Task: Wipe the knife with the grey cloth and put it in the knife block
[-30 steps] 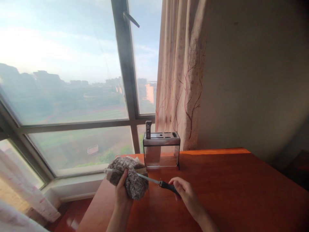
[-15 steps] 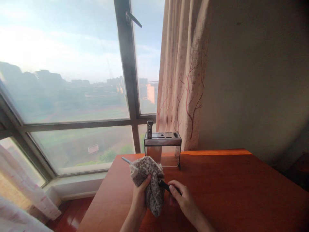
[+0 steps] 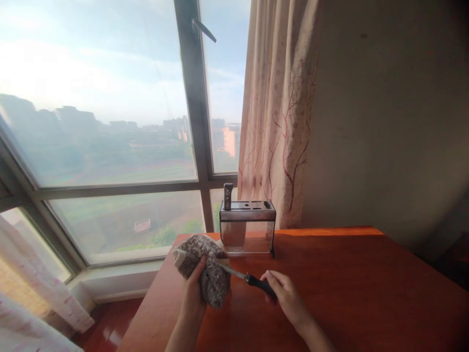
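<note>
Over the wooden table (image 3: 340, 288), the left hand (image 3: 195, 296) is clutching a fuzzy gray cloth (image 3: 214, 283), a metal rod (image 3: 236, 272) is poking into its folds, and the right hand (image 3: 285, 293) is gripping the rod's black handle (image 3: 259, 285), curled snugly. See-through knife holder (image 3: 248, 215)'s standing just behind.

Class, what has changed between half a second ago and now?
The left hand moved the cloth left, away from the black handle, baring the metal shaft beside it; the shaft's far tip no longer shows. The right hand still grips the handle; the holder stayed put.
</note>
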Demonstrator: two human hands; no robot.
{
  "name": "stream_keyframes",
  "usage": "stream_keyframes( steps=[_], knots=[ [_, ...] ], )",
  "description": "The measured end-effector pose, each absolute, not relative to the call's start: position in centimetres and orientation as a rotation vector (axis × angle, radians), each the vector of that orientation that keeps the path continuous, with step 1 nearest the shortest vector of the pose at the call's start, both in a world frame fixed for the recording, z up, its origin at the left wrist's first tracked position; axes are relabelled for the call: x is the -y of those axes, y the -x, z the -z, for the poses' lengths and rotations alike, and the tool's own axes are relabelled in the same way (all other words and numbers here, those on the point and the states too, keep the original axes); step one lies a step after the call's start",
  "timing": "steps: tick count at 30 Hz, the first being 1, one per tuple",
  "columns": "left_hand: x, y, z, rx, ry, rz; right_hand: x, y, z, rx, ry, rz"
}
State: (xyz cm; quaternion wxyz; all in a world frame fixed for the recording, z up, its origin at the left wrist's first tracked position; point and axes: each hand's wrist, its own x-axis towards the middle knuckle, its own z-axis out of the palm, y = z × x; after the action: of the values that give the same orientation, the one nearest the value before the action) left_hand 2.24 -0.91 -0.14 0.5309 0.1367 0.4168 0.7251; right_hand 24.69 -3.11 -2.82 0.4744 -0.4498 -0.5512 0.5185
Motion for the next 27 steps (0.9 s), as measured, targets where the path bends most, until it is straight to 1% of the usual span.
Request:
stream_keyframes(
  steps=[5,10,12,14,18,27],
  knots=[
    [0.3,-0.3,-0.3,-1.047,-0.381,-1.952,3.7,-25.5,1.4,1.524,1.018,-1.3],
    [0.3,0.1,-0.4,-1.216,-0.348,-1.957,4.0,-25.9,1.1,1.676,1.09,-1.125],
    [0.4,0.0,-0.5,-1.255,-0.355,-1.964,3.8,-25.8,1.4,1.652,1.082,-1.142],
    [0.5,-0.2,-0.7,-1.231,-0.379,-1.96,3.7,-25.8,1.7,1.598,1.025,-1.23],
    [0.6,-0.8,-0.7,-1.068,-0.389,-1.865,3.7,-25.5,2.0,1.491,0.916,-1.393],
    [2.0,-4.3,0.6,-0.962,-0.333,-1.463,4.5,-23.2,2.5,1.558,0.939,-1.387]
  ],
)
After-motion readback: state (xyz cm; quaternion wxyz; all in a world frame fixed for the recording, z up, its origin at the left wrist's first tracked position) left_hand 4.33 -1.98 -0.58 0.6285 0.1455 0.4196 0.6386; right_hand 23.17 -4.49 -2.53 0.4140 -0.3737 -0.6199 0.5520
